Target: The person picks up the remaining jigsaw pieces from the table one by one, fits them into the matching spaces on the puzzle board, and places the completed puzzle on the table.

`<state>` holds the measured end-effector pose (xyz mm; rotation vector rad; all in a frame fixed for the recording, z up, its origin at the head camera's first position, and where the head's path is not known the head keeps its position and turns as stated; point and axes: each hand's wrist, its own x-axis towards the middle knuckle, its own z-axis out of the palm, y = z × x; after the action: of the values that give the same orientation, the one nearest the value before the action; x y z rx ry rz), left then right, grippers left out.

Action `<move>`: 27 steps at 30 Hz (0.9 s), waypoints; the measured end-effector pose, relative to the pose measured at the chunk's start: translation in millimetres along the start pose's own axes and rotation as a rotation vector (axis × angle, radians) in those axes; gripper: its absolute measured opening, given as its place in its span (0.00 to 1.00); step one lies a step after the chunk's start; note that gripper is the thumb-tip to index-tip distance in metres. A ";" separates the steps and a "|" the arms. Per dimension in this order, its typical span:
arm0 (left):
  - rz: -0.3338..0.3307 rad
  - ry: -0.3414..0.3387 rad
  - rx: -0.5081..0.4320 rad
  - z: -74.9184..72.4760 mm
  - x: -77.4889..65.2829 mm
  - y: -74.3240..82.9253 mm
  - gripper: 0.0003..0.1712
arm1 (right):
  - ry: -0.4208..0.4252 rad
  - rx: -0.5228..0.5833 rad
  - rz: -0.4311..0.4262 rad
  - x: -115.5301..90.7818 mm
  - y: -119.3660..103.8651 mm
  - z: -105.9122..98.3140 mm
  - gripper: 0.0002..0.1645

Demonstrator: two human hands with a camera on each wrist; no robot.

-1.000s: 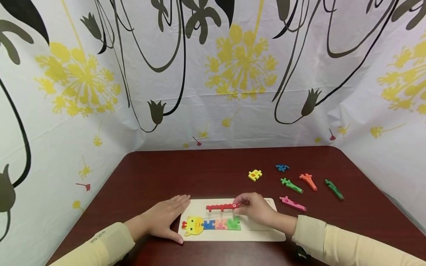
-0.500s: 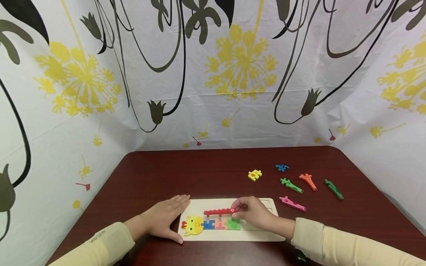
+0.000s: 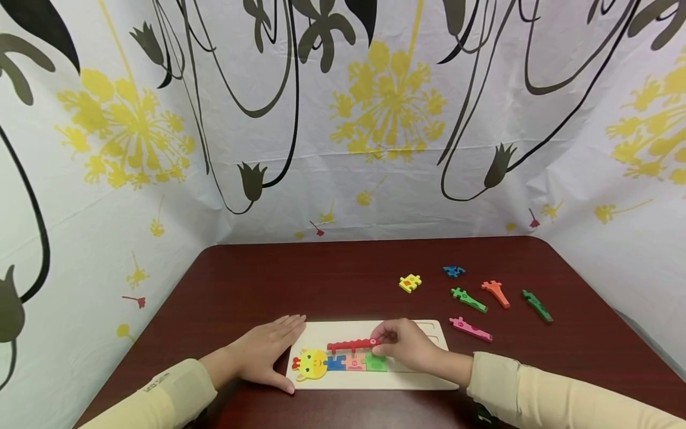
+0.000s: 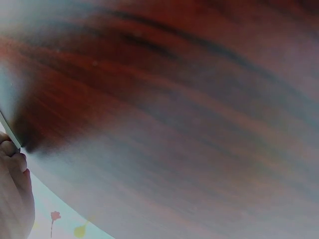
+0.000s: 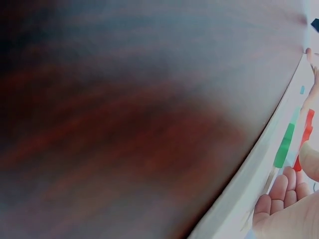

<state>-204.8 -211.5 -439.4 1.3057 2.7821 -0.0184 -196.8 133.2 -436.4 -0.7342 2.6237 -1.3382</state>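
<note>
- The right hand (image 3: 404,344) pinches the right end of a red piece (image 3: 348,345) between thumb and fingers, over the board just beyond the seated row; whether the piece touches the board cannot be told.
- The left hand (image 3: 270,351) lies with fingers extended along the left end of the puzzle board (image 3: 418,383), gripping nothing visible.
- Done, by the look of it: a yellow giraffe head (image 3: 311,363), then blue (image 3: 336,362), pink (image 3: 355,361) and green (image 3: 375,362) squares joined in line.
- Left: the red piece, apparently unseated, and six loose pieces (image 3: 468,300) farther right on the bench (image 3: 300,280).
- An outlined slot (image 3: 429,325) shows at the board's far right corner; the right hand hides part of the board.
</note>
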 end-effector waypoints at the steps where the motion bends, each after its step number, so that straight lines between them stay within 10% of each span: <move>1: 0.000 0.001 0.001 0.0 -0.1 -0.1 0.68 | -0.002 -0.004 0.001 0.1 -0.2 0.1 0.06; 27: 0.006 0.012 0.018 1.2 -0.3 -0.2 0.67 | -0.038 -0.064 -0.029 -0.5 1.7 0.5 0.07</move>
<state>-204.7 -211.9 -440.6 1.3229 2.7940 -0.0360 -196.8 133.9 -438.1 -0.8008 2.6470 -1.2405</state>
